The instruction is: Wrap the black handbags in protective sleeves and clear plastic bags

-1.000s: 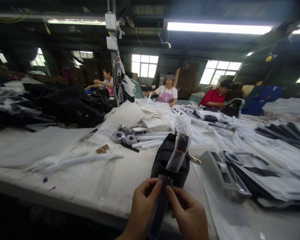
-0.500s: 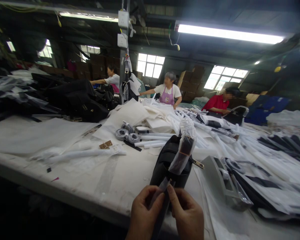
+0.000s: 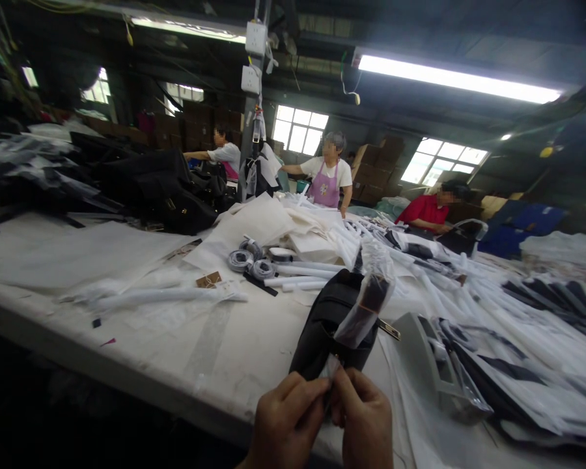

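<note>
Hands (image 3: 289,413) near bag (image 3: 317,316), apparently on film (image 3: 331,367)

A bright ceiling tube (image 3: 459,79) and windows (image 3: 300,133) light your dim hall. You see black shadow below the table (image 3: 244,342).

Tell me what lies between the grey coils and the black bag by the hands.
Several white tubes lie between the grey coils and the black bag, as the head view shows. A black strip also lies along the coils' near side.
</note>
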Tool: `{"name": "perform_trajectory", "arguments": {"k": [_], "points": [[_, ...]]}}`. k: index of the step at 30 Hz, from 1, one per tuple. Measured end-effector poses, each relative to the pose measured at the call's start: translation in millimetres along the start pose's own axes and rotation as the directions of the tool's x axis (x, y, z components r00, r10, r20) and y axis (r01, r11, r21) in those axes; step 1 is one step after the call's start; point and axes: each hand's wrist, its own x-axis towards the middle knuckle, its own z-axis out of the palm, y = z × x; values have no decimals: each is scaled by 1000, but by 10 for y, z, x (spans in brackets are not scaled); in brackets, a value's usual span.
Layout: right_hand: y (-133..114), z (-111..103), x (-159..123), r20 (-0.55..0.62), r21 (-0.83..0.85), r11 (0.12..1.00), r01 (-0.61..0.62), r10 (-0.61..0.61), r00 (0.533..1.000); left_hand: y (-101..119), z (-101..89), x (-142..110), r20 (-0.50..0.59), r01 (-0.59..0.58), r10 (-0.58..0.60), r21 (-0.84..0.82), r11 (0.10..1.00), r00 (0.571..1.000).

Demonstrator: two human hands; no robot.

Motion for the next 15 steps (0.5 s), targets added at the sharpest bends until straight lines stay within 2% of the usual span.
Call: {"name": "perform_trajectory", "arguments": {"k": [4, 6, 11, 15], "points": [[5, -77, -10, 74, 112, 993, -45, 36, 997, 34, -77, 27, 120, -155, 134, 196, 968, 984], [-23, -90, -31, 107, 100, 995, -21, 10, 994, 76, -83, 31, 111, -194, 169, 270, 943, 979], [-136, -65, -87, 83, -95, 995, 12, -4, 997, 78, -2, -88, -13, -141, 148, 219, 966, 989], [-157, -65, -86, 53, -138, 990, -11, 19, 998, -6, -9, -419, -15, 5, -4, 70, 998, 1000]]}}
